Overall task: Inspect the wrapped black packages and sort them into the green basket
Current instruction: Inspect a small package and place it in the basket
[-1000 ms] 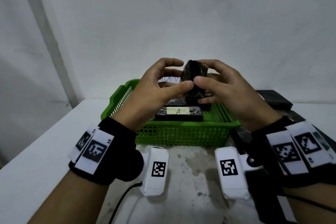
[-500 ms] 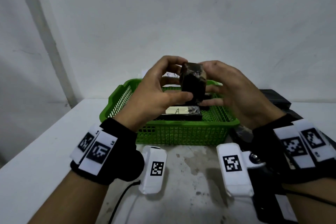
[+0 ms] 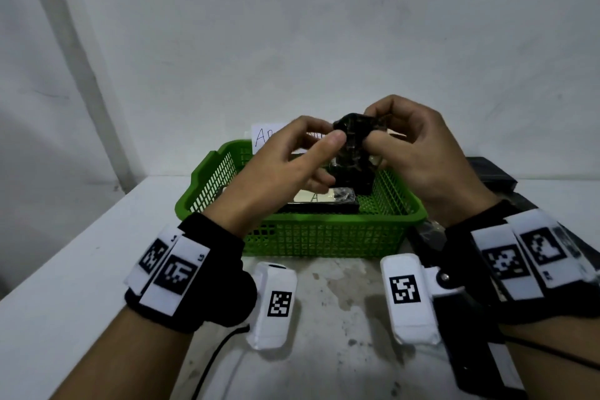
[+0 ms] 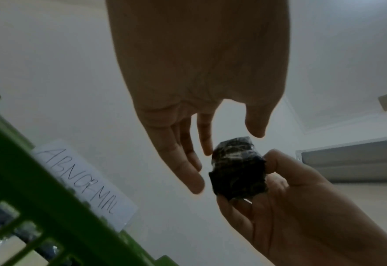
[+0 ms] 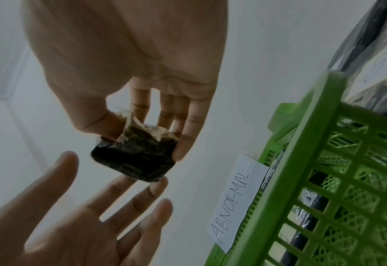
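Both our hands are raised over the green basket (image 3: 302, 237), where a moment ago the two of them cradled the wrapped black package (image 3: 352, 143) together. Now our right hand (image 3: 422, 153) alone has it, thumb and fingers pinched on its upper end, where the clear film bunches into a loose, crinkled flap in the right wrist view. Our left hand (image 3: 279, 172) has let go: fingers straight and spread, tips just beside the package, perhaps brushing its lower edge; contact we cannot tell for certain. The package has also turned since half a second back, a different face now toward us, so we judge the inspection is mid-rotation, left hand resetting for the next turn. It hangs above the basket's far half, not yet put down. One package bearing a pale label marked "A" (image 3: 316, 196) already lies flat in the basket. A paper sign reading ABNORMAL (image 5: 235, 201) stands at the basket's far rim. More dark packages (image 3: 490, 174) wait on the table to the right. The loose film likely matters for the verdict.
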Tool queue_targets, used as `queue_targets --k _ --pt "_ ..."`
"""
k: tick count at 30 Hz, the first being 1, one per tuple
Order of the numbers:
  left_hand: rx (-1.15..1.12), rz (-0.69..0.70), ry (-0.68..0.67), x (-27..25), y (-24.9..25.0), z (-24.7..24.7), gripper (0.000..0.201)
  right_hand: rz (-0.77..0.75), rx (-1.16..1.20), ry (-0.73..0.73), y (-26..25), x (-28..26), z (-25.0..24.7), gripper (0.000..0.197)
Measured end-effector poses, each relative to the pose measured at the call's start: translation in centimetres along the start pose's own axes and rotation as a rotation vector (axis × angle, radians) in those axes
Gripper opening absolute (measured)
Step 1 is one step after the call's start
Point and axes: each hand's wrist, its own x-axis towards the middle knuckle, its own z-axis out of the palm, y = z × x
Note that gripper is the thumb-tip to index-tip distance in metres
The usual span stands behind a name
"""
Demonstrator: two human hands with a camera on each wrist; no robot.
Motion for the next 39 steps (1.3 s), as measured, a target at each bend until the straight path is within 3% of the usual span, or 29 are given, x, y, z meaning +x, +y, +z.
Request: queue_targets --k 4,7,12,16,20,23,25,29,32,34,36,39 --pt "-0.080 0.011 0.042 0.0 -0.1 -0.2 0.038 0.021 0.101 -0.168 -0.2 -0.1 0.0 0.018" --pt "-0.028 0.072 0.023 0.0 -0.2 -0.5 0.039 0.180 0.275 -0.103 -0.1 0.2 -0.2 0.025" --pt "0.019 0.120 -0.059 -0.2 -0.6 0.2 0.044 0.321 0.164 -0.106 0.4 0.3 -0.8 0.011" --pt "0.003 0.142 -0.052 -0.1 -0.9 -0.1 0.045 0.230 0.139 -0.069 0.2 0.2 -0.4 0.006" --pt "0.070 0.131 -0.031 0.0 -1.3 -0.6 0.045 0.089 -0.128 -0.005 0.8 0.2 0.0 0.009" --pt "0.104 0.089 -0.015 0.3 -1.4 -1.1 0.041 0.126 -0.120 -0.204 0.4 0.4 -1.5 0.043" --pt "0.184 0.028 -0.024 1.2 -1.2 -1.6 0.039 0.146 -0.249 -0.323 -0.5 1.1 -2.5 0.066" --pt "0.551 -0.144 -0.219 4.5 -0.5 -2.8 0.046 0.190 -0.735 -0.448 -1.1 5.7 -3.2 0.065" --pt "0.822 -0.265 -0.474 7.4 0.0 -3.0 0.045 0.281 -1.162 -0.741 0.5 9.7 -2.3 0.067" --pt "0.863 -0.358 -0.649 8.7 -0.5 -2.2 0.043 0.291 -1.395 -0.966 2.4 11.1 -0.9 0.064" --pt "0.852 -0.450 -0.788 10.0 -1.3 -1.3 0.042 0.327 -1.480 -1.164 4.8 12.2 0.3 0.058" --pt "0.835 -0.530 -0.843 11.2 -1.7 -0.3 0.040 0.419 -1.511 -1.310 7.8 13.0 1.5 0.052"
